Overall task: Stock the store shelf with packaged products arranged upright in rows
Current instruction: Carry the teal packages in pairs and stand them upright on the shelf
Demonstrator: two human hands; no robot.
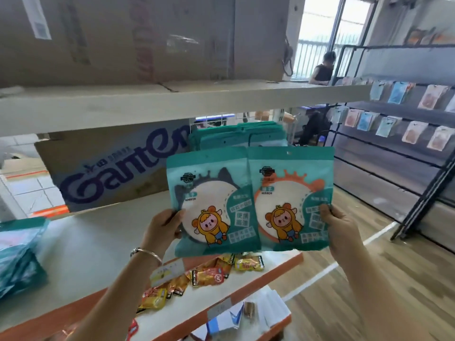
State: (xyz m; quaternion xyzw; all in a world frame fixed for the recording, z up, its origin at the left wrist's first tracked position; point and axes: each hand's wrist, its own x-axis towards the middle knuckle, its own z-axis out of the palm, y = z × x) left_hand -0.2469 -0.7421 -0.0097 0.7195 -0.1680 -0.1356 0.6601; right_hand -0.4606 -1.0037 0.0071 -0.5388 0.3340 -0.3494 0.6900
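Left hand pinched grey pack by its lower left edge; right hand pinched orange pack by its right edge. Both packs were held upright, side by side, at the front of the shelf, ahead of the standing row of packs. Risks: edge-only pinches could let a pack swing or slip down onto the snack packets below. Pushing both in together could topple the row. The thin packs would likely flop unless leaned on it.
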